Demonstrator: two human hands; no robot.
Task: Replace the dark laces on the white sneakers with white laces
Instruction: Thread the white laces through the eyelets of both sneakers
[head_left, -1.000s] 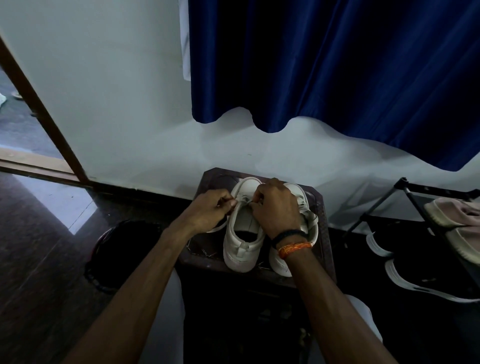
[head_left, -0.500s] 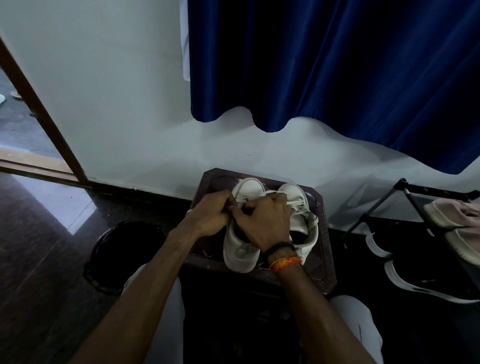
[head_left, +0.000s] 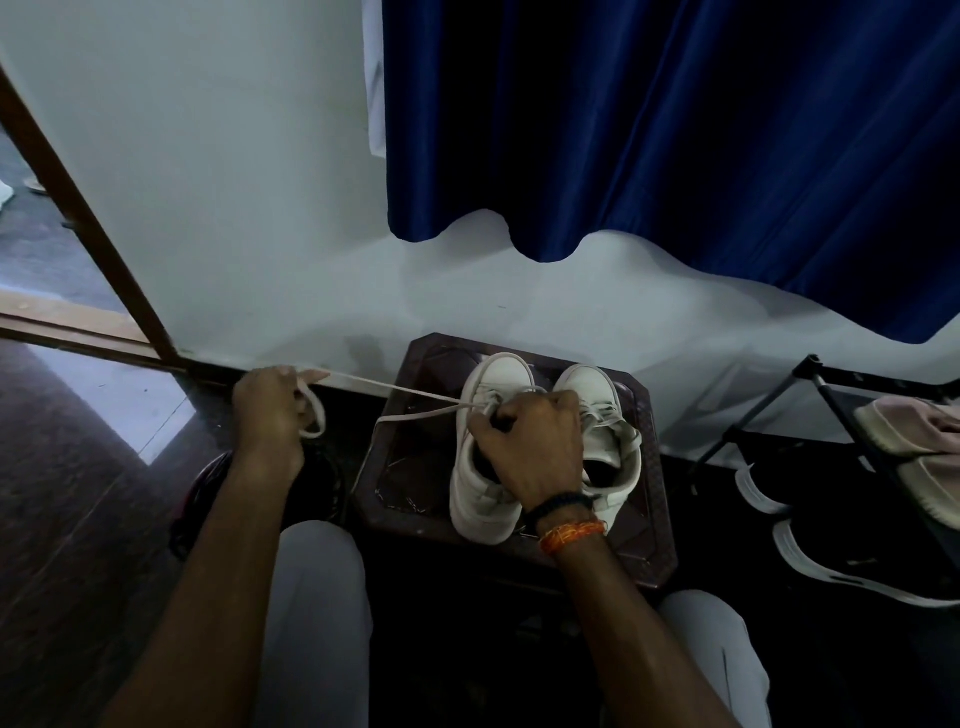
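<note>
Two white sneakers stand side by side, toes toward the wall, on a dark brown stool (head_left: 410, 462). The left sneaker (head_left: 480, 483) has a white lace (head_left: 410, 392) running out of its eyelets to the left. My left hand (head_left: 270, 410) grips that lace far left of the stool, with a loop hanging from the fist. My right hand (head_left: 530, 441) rests on the left sneaker's tongue area, fingers curled round its upper at the eyelets. The right sneaker (head_left: 597, 395) is laced white and partly hidden behind my right hand.
A dark round bin (head_left: 208, 499) sits on the floor left of the stool. A black shoe rack (head_left: 831, 395) with pink and black shoes stands at the right. A blue curtain (head_left: 675, 130) hangs over the white wall. A door frame (head_left: 83, 218) is at the far left.
My left hand has pulled away from the sneaker to the left, drawing the white lace out taut. My right hand stays on the left sneaker.
</note>
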